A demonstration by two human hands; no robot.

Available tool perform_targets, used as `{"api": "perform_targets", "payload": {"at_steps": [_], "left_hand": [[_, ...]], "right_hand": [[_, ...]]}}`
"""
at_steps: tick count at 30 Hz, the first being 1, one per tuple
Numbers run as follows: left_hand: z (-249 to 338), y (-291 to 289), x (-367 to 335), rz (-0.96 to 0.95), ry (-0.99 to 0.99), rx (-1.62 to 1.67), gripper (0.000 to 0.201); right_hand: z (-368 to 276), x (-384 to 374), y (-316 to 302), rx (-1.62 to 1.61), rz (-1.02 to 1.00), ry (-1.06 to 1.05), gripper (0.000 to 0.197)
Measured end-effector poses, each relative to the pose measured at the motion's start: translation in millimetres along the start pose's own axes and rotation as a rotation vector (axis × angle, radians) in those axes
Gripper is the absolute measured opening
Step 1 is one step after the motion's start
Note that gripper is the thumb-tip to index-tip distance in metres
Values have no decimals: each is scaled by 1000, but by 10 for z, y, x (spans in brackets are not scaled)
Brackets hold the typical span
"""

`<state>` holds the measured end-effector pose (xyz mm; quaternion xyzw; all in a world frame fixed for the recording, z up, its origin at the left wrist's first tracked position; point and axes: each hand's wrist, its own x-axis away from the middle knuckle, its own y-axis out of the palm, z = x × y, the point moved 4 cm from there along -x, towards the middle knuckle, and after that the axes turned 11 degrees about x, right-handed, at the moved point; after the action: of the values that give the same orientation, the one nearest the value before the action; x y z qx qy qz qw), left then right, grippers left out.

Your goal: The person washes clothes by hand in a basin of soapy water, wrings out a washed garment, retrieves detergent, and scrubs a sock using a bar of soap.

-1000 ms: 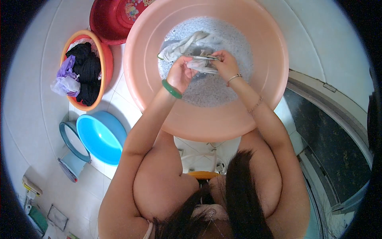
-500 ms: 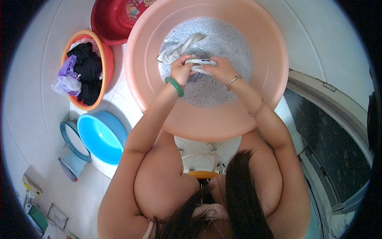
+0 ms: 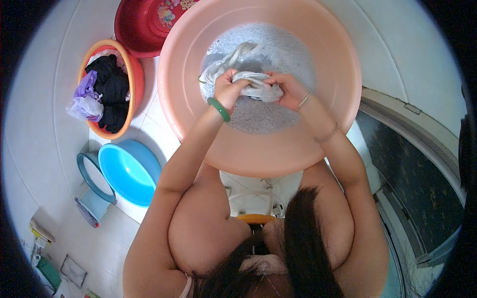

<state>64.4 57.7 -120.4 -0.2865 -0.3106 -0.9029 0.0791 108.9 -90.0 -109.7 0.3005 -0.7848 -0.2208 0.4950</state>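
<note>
A large peach-coloured basin [image 3: 268, 156] stands in front of me, holding grey soapy water [image 3: 258, 119] with foam on top. Above the water I hold a bunched white cloth [image 3: 261, 88], its exact kind unclear. My left hand [image 3: 228, 89] is closed on the cloth's left end and wears a green bangle at the wrist. Closed on its right end is my right hand [image 3: 291, 91], the fingers partly hidden by the folds. Another part of white fabric [image 3: 223, 62] trails into the suds beyond my left hand; whether it is the same piece I cannot tell.
Left of the basin, an orange-rimmed tub [image 3: 126, 99] holds black and purple clothes. Below it sit a blue basin [image 3: 131, 174] and a bucket with a dark rim [image 3: 94, 174]. A red basin [image 3: 134, 30] touches the far left, and a dark panel [image 3: 407, 169] lies at the right.
My right hand has shifted slightly right and down. The white cloth between my hands has gone from a narrow folded band to a wider, spread bunch.
</note>
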Motion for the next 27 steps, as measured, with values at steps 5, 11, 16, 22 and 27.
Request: {"api": "perform_targets", "payload": {"at_steps": [5, 11, 16, 22, 27], "left_hand": [[42, 111, 30, 214, 127, -43, 26], [11, 44, 54, 147, 46, -139, 20], [-15, 100, 24, 171, -32, 82, 16], [21, 209, 64, -63, -136, 779, 21], [107, 250, 184, -57, -174, 847, 25]], "right_hand": [[-91, 129, 232, 290, -22, -13, 33], [-94, -42, -17, 853, 448, -220, 47], [-61, -170, -250, 528, 449, -114, 40], [134, -268, -205, 877, 443, -115, 45], [232, -131, 120, 655, 295, -77, 49]]}}
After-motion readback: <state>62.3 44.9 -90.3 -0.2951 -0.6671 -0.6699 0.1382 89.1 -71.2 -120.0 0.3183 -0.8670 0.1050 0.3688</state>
